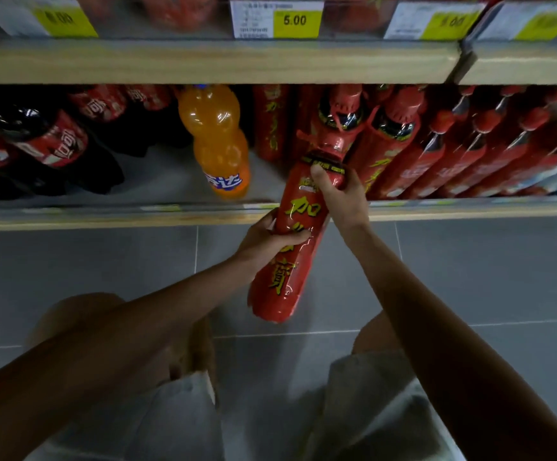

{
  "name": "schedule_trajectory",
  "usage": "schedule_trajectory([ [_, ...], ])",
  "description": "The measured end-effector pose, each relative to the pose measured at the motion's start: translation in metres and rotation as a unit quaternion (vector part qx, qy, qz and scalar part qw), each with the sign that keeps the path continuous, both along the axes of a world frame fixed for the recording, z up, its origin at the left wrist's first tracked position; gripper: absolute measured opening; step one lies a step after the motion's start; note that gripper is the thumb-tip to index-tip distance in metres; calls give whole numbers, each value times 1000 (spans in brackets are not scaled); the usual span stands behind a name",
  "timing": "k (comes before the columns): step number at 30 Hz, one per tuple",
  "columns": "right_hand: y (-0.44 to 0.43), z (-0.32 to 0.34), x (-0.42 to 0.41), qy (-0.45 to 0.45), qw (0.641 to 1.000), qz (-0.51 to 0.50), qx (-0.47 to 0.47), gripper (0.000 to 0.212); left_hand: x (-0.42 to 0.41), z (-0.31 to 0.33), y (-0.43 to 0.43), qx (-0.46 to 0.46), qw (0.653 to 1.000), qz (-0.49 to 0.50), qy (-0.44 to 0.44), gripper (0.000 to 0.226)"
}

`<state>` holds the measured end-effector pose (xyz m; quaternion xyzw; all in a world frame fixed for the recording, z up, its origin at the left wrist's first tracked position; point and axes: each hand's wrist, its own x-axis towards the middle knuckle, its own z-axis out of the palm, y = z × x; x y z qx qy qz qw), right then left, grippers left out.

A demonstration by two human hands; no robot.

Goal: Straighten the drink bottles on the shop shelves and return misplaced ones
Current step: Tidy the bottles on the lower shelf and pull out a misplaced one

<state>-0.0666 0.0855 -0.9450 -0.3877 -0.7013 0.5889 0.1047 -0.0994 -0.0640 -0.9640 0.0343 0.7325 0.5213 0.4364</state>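
A tall red herbal-tea bottle (287, 261) with yellow characters hangs tilted in front of the lower shelf (104, 217), its cap end pointing up at the shelf. My left hand (267, 237) grips its middle from the left. My right hand (340, 194) grips its shoulder just below the neck. A single orange soda bottle (217, 141) stands on the shelf just left of the held bottle, with bare shelf around it. More red bottles of the same kind (393, 144) stand in rows right behind my right hand.
Dark cola bottles (54, 141) with red labels fill the shelf's left side. Red bottles with dark necks (489, 151) run off to the right. An upper shelf edge (204, 61) carries yellow price tags (297, 21). Grey floor tiles and my knees lie below.
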Motion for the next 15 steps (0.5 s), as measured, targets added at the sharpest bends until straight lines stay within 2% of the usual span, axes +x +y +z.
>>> schedule_trajectory([
  [8,0,15,-7,132,988,78,-19,47,-7,1,7,53,996,24,74,67],
  [11,0,21,-7,135,983,116,-35,42,-13,4,10,76,992,44,89,63],
  [15,0,17,-12,91,984,145,-47,53,-27,10,17,107,987,89,76,49],
])
